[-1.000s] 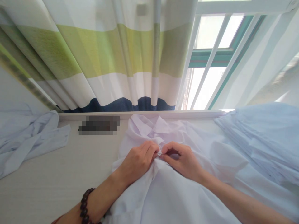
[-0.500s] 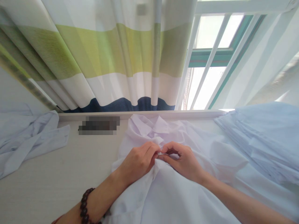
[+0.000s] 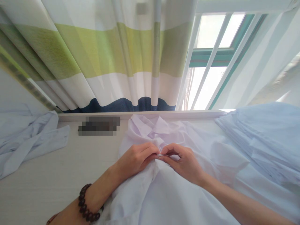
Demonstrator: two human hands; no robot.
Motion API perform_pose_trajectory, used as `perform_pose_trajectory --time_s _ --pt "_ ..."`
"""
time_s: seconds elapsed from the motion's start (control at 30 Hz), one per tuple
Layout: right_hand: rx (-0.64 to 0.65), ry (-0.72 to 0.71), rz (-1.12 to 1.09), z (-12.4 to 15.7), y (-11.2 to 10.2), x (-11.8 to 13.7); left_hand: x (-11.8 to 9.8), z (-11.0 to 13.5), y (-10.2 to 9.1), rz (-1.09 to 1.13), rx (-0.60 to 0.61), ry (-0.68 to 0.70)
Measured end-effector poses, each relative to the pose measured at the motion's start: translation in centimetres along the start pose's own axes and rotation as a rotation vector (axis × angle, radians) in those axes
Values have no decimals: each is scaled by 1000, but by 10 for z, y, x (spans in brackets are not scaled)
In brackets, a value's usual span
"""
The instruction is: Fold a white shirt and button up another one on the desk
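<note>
1. Head view: the left hand (image 3: 134, 159) and right hand (image 3: 184, 162) met fingertip to fingertip, both pinched closed on the white shirt (image 3: 164, 193), just below its collar (image 3: 154, 126).
2. The shirt lay spread on the table (image 3: 47, 184), beside a stack of folded shirts (image 3: 264, 140).

Your shirt (image 3: 168, 193) is thin white cloth, smooth and matt. The table (image 3: 58, 175) you work on looks like pale wood grain, matt. Your bracelet (image 3: 84, 210) has dark glossy beads. The curtain (image 3: 93, 53) is coarser woven cloth; the pile (image 3: 264, 140) is pale blue cloth.
</note>
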State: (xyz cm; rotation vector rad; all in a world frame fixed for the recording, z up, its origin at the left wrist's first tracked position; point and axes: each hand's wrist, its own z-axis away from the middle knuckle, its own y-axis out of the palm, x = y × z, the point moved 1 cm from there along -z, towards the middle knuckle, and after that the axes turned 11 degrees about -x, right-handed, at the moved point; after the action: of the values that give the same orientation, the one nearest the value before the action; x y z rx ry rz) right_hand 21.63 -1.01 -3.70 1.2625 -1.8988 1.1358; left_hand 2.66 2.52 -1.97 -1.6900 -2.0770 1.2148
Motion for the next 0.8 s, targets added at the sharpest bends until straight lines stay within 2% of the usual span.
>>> perform_pose_trajectory --time_s 0.13,0.3,0.4,0.6,0.8 --pt "-38 12 -19 -1 -1 2 -1 0 0 11 -57 -4" --pt "-8 41 -55 -2 -1 -2 1 3 2 -18 -81 -51" --pt "-8 30 -56 -2 0 -3 2 4 4 13 -96 -134" --pt "-24 56 -50 1 1 -2 2 0 3 150 -32 -345" --pt "21 49 -111 1 1 -2 3 -1 2 234 -84 -337"
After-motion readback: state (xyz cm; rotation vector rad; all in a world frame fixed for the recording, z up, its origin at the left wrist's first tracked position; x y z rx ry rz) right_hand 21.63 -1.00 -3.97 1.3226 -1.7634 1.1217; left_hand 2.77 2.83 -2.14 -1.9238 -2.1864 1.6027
